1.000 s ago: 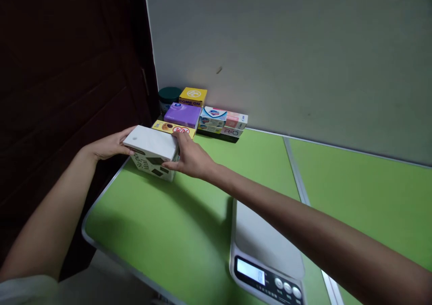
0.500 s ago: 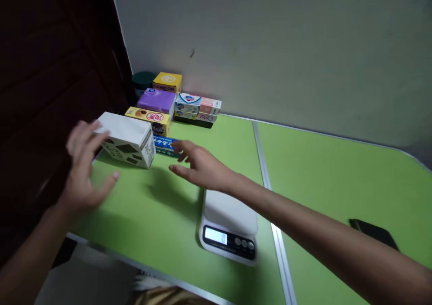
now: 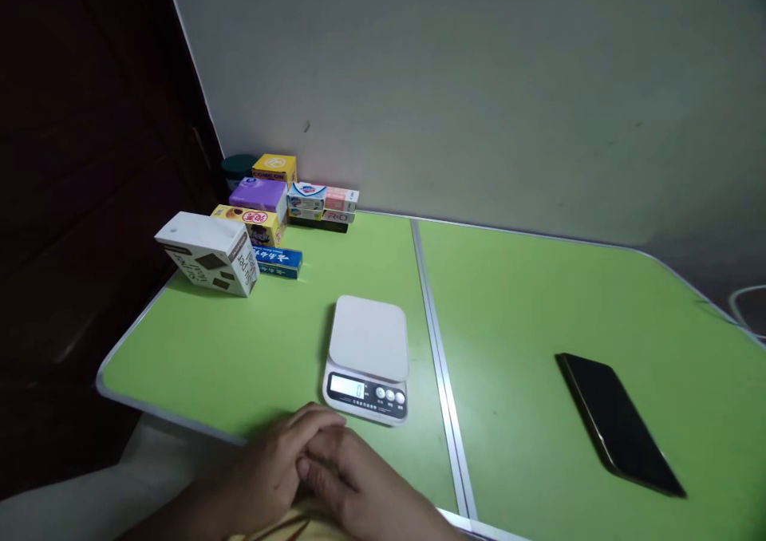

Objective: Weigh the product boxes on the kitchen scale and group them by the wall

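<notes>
My left hand point(image 3: 272, 457) and my right hand point(image 3: 353, 473) are folded together at the table's front edge, fingers closed against each other. No object shows in either. Just beyond them lies a white kitchen scale point(image 3: 369, 337), its platform bare and its lit display point(image 3: 347, 387) seeming to read 0. At the left of the table a white box with brown pictures point(image 3: 209, 250) stands by a blue box point(image 3: 278, 262) and a yellow snack box point(image 3: 254, 226). The fingers are partly hidden where the hands overlap.
A black phone point(image 3: 619, 421) lies on the right half of the green table point(image 3: 527, 302). Behind the snack box are a purple pack point(image 3: 260, 195), a yellow box point(image 3: 275, 166), a dark-lidded jar point(image 3: 238, 164) and several small boxes point(image 3: 308, 198). A metal seam point(image 3: 434, 325) crosses the table.
Both hands have drawn back from around the white box and the scale and come together at the front edge. The white box stays at the left. The camera view has shifted.
</notes>
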`<state>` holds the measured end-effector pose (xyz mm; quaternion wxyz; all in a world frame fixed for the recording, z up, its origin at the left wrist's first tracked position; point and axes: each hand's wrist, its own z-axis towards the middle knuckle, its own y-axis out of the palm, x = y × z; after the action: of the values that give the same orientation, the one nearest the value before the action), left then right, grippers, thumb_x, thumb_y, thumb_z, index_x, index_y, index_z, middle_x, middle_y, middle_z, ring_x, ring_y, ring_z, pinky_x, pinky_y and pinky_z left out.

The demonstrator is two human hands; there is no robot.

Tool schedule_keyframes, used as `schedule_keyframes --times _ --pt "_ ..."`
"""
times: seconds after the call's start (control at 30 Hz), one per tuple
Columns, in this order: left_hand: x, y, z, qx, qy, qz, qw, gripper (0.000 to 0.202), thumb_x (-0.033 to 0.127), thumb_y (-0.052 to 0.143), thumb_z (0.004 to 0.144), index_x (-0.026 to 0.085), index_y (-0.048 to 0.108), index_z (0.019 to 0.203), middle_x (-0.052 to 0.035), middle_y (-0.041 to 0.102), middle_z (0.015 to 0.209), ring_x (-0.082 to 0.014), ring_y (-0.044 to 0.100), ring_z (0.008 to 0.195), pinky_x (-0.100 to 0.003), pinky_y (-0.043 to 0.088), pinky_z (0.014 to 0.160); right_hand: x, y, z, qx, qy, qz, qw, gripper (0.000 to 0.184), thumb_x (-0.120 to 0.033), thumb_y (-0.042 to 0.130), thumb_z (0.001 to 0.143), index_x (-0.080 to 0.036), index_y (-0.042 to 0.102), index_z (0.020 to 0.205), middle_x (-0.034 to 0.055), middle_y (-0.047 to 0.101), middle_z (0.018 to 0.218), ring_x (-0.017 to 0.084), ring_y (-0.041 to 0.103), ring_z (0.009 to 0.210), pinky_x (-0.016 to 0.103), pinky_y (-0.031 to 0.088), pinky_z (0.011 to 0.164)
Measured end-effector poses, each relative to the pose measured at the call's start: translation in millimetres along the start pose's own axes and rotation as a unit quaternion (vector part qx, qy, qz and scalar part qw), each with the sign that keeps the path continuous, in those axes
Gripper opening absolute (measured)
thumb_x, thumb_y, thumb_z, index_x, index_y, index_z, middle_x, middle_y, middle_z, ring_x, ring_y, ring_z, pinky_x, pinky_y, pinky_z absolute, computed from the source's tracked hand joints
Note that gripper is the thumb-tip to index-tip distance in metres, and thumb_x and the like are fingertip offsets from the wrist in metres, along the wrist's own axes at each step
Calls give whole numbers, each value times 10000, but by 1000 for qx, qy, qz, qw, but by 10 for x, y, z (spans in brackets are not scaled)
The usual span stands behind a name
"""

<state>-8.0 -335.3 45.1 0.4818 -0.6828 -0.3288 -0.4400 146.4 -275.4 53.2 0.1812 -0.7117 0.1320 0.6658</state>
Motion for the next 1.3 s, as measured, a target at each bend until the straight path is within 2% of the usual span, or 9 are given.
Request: schedule_keyframes --times 0.2,0.33,0.47,0.57,0.7,0.8,0.97,1.1,1.3 --pt "-121 152 -10 57 -18 -89 994 495 49 411 762 281 558 1172 -41 607 1204 -196 558 1146 -335 425 1018 308 183 -70 113 70 56 990 312 -428 510 885 -230 688 1047 63 690 1038 248 629 999 378 488 905" --pt "-233 12 108 160 -12 -40 986 561 88 451 808 287 445 1332 -63 420 1440 -222 358 1358 -387 305 1123 404 -7 -31 122 127 22 984 505 -477 555 851 -289 514 1319 88 534 1370 292 492 1260 451 401 1040" --pt "-378 -754 201 454 -14 51 890 714 195 499 853 298 158 1471 -39 117 1582 -234 63 1455 -447 82 1181 283 -367 238 156 146 -79 974 865 -497 623 790 -348 135 1489 65 165 1578 312 171 1434 558 259 1112" --pt "-540 -1525 191 586 -16 69 807 726 235 482 871 309 91 1478 -22 90 1591 -204 63 1454 -421 82 1179 86 -534 696 141 103 -119 977 939 -448 664 769 -343 77 1494 80 155 1578 310 171 1435 573 208 1128" --pt "-849 -2264 251 582 -76 32 809 758 173 508 790 256 172 1464 -85 233 1556 -214 232 1422 -396 203 1160 -29 -580 1627 125 25 -99 987 985 -394 676 761 -230 47 1501 164 256 1536 291 304 1390 526 300 1106" --pt "-991 -2428 362 537 -90 8 839 703 110 471 729 207 306 1406 -108 380 1486 -222 333 1380 -395 260 1139 19 -560 2277 158 -32 -155 975 1015 -311 732 694 -125 118 1480 229 215 1531 310 238 1411 502 270 1124" --pt "-788 -2172 350 498 -82 6 863 611 133 445 751 229 381 1351 -67 514 1381 -243 432 1316 -447 336 1102 -70 -581 2424 182 -107 -190 959 764 -247 705 722 -53 353 1373 214 494 1350 299 486 1237 399 423 1028" --pt "-388 -1705 204 478 -58 -20 876 747 112 497 693 301 345 1400 -9 490 1404 -282 381 1349 -454 320 1134 -318 -816 1673 181 -103 -142 968 772 -389 682 774 -168 329 1424 146 462 1412 268 491 1234 382 515 911" --pt "142 -695 421 278 -21 -106 954 945 67 426 614 338 175 1484 22 460 1429 -288 223 1419 -507 348 1117 -381 -1320 265 254 -21 -109 961 739 -512 696 741 -323 410 1395 80 502 1398 333 480 1261 490 519 918"
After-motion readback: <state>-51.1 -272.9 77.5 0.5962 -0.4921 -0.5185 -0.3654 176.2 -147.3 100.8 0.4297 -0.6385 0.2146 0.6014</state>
